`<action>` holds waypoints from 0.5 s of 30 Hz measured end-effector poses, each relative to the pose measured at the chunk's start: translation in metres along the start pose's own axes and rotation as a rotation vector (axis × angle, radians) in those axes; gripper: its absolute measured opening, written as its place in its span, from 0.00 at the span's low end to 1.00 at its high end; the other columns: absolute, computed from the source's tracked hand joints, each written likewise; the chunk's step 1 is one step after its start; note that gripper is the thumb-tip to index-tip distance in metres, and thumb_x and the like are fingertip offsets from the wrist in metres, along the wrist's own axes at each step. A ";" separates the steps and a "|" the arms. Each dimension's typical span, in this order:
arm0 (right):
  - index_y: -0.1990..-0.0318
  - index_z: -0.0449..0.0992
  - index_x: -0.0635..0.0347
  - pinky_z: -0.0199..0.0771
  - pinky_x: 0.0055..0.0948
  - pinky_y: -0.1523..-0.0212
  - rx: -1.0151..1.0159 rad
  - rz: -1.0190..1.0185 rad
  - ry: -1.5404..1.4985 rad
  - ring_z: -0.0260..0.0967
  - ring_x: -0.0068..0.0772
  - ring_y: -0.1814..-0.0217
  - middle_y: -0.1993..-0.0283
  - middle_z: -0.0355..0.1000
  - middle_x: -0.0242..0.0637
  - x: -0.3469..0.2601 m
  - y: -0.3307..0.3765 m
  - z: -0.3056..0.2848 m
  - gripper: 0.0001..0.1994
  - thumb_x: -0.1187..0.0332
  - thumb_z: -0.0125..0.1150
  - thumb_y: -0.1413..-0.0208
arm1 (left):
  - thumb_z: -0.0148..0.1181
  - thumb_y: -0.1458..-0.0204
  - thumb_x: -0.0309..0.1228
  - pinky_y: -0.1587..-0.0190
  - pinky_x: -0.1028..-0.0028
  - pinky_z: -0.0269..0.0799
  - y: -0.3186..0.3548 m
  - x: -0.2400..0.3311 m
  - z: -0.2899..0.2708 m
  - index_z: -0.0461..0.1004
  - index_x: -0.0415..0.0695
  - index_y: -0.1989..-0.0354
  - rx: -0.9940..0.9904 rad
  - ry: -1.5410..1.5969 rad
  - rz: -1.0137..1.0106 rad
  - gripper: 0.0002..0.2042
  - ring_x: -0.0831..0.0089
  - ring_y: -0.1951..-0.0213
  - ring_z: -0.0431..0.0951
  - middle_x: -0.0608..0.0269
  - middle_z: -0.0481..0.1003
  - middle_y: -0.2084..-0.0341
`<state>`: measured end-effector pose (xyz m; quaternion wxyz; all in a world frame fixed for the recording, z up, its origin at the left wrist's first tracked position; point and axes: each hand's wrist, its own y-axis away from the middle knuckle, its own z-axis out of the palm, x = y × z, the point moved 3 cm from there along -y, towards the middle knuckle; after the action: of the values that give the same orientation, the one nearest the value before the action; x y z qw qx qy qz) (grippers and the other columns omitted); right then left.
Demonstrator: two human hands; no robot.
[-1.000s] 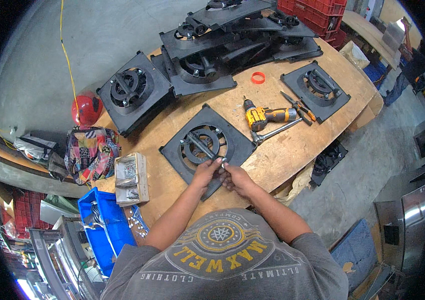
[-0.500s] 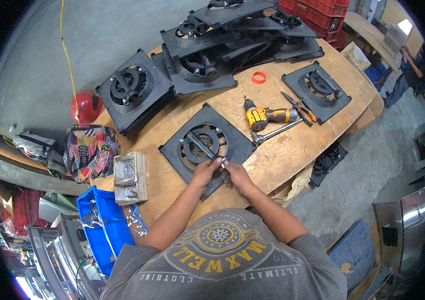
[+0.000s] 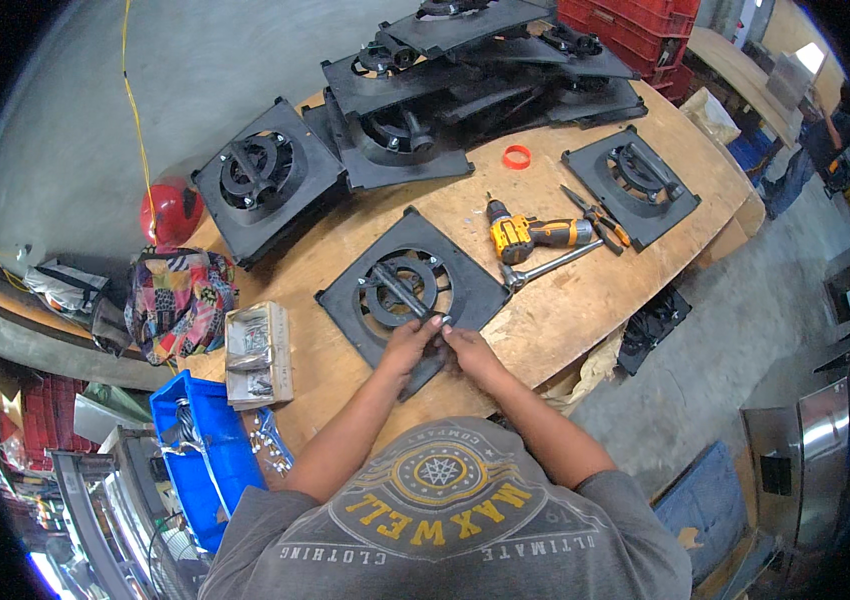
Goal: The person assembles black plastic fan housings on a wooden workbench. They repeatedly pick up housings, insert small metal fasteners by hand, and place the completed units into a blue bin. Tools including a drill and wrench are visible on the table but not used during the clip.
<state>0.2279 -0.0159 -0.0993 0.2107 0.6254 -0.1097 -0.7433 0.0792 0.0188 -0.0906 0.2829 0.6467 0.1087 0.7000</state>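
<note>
A black square plastic plate [image 3: 356,282] lies diamond-wise on the table in front of me, with a round slotted opening at its middle. A black tube [image 3: 403,291] crosses the opening toward its near side. My left hand [image 3: 408,346] is closed around the near end of this tube, thumb uppermost. Close against it, my right hand [image 3: 471,355] is pinched at the same end, its thumb and fingertips together. Whatever small part sits between the fingertips is mostly covered. The plate's near corner shows below the hands.
Beyond the plate lie a yellow-black cordless drill [image 3: 513,238], a ratchet wrench [image 3: 557,263], pliers [image 3: 600,220] and a red ring [image 3: 516,157]. Similar black plates [image 3: 395,150] are piled behind. A small-parts box [image 3: 285,365] and blue bin [image 3: 210,470] stand left.
My hands stay at the tube's end, with the right fingertips slightly shifted. A pale small part that showed between the thumbs is now mostly hidden. A person in the far right background has moved.
</note>
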 end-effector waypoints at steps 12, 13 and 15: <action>0.56 0.77 0.63 0.72 0.45 0.56 0.261 -0.389 0.592 0.74 0.54 0.58 0.60 0.75 0.53 -0.043 0.015 -0.012 0.17 0.56 0.60 0.41 | 0.60 0.39 0.42 0.52 0.73 0.71 0.024 0.020 -0.010 0.77 0.38 0.50 0.054 -0.495 0.106 0.19 0.74 0.57 0.76 0.62 0.80 0.59; 0.56 0.77 0.63 0.72 0.45 0.56 0.324 -0.380 0.733 0.74 0.54 0.57 0.59 0.75 0.53 -0.053 0.016 -0.014 0.17 0.56 0.60 0.41 | 0.61 0.40 0.41 0.51 0.72 0.71 0.031 0.022 -0.016 0.76 0.38 0.49 0.068 -0.483 0.151 0.19 0.72 0.55 0.77 0.60 0.80 0.58; 0.55 0.77 0.63 0.74 0.44 0.52 0.319 -0.490 0.828 0.74 0.53 0.53 0.56 0.75 0.51 -0.075 0.011 -0.004 0.18 0.56 0.62 0.43 | 0.64 0.42 0.38 0.49 0.70 0.72 0.052 0.017 -0.031 0.75 0.37 0.47 0.084 -0.470 0.235 0.20 0.70 0.53 0.77 0.56 0.80 0.56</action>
<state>0.2437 0.0091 -0.0292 -0.0424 0.8994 0.0209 -0.4346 0.0359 -0.0085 -0.0536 0.1902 0.8107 -0.0070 0.5536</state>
